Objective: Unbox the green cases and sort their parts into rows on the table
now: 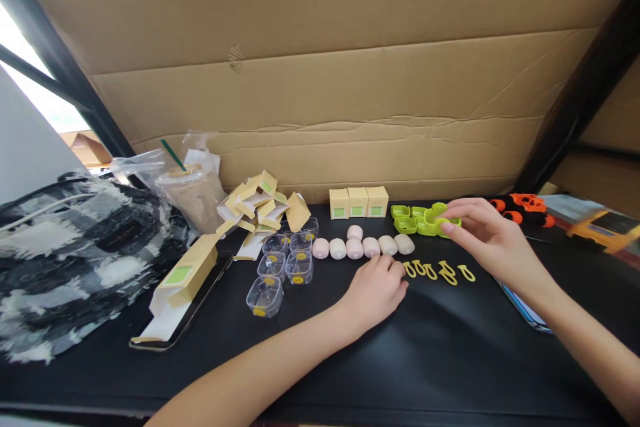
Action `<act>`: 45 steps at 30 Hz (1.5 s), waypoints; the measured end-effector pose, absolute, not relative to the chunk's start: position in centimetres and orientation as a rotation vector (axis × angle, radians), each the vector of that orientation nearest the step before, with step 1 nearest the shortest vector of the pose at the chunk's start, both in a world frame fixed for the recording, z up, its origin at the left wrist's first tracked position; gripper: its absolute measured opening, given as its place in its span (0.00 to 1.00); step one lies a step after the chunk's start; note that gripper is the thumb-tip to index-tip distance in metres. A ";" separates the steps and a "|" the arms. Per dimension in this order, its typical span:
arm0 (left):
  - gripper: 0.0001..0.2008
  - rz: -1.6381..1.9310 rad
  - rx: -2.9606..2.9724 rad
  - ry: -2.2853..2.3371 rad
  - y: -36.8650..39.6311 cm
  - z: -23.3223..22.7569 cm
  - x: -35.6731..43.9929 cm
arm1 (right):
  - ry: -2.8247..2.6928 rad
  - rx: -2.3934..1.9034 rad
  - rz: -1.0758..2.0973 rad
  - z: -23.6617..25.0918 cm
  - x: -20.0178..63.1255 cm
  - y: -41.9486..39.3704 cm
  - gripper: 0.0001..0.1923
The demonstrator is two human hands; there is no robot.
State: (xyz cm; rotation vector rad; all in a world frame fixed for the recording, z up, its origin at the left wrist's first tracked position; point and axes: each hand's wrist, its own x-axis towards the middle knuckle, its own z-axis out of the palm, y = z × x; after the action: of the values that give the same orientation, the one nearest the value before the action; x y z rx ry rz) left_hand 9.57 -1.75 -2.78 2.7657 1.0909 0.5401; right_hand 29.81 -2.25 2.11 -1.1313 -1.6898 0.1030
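Observation:
My right hand (487,237) has its thumb and fingertips closed at the right end of a cluster of lime-green, hollow, rounded covers (407,223), apparently pinching one. Low on the black table lies my left hand (377,290), its fingers curled down; whatever they hold, if anything, is hidden. Just right of those fingers are several yellow loop-shaped clips (430,271). Beyond the left hand sits a row of small rounded cases, pale pink (337,249) and cream (387,245), with one more pink case behind the row.
Clear plastic tubs (265,297) stand left of the cases, before a heap of opened cartons (257,203). Three small boxes (358,203) line the cardboard wall (320,100). An iced drink (193,193), a black-and-white bag (65,267), a phone (525,310) and an orange-black toy (525,207) surround them.

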 end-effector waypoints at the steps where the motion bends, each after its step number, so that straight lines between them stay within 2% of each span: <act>1: 0.07 0.539 2.758 1.097 -1.9 -2.8 9.5 | -1.696 -1.157 0.098 2.2 29.8 -1.9 0.11; 10: 0.12 0.570 2.722 1.095 -2.4 -2.7 9.2 | -1.984 -1.269 0.173 2.6 30.4 4.0 0.15; 16: 0.12 0.592 2.735 1.062 -2.5 -2.7 9.1 | -2.290 -1.262 0.214 0.9 28.6 8.0 0.09; 25: 0.11 0.617 2.668 1.084 -2.8 -2.8 8.9 | -2.552 -1.399 0.192 0.7 27.7 8.7 0.13; 39: 0.18 0.612 2.678 1.082 -3.1 -2.7 8.9 | -2.556 -1.407 0.037 0.8 28.1 8.7 0.13; 45: 0.13 0.653 2.643 1.135 -2.9 -2.6 9.0 | -2.340 -1.315 -0.088 1.9 29.1 10.8 0.13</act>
State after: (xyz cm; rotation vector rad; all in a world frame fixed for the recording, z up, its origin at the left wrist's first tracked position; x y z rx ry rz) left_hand 9.05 -2.93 -2.58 2.6426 1.1346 0.6535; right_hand 29.08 10.76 1.93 -1.3155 -2.3402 -0.0880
